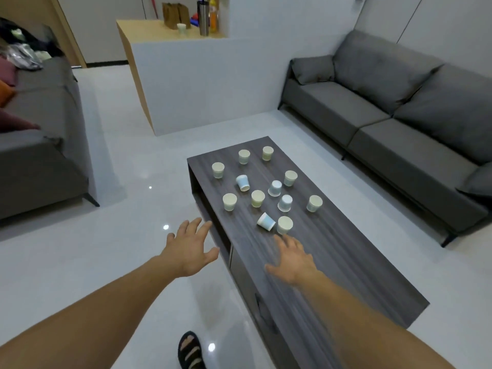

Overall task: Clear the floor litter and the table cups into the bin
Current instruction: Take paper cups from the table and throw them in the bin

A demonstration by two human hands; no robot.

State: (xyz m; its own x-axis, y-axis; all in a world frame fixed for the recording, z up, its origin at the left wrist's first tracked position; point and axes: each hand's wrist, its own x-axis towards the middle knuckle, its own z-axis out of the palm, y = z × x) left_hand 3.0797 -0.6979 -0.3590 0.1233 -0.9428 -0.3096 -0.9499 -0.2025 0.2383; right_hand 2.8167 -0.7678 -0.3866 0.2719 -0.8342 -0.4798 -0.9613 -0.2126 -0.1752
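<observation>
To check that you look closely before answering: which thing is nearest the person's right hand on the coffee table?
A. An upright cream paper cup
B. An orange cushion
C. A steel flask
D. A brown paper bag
A: the right hand reaches over the coffee table, its fingertips just short of an upright cream cup with a tipped blue cup beside it.
</observation>
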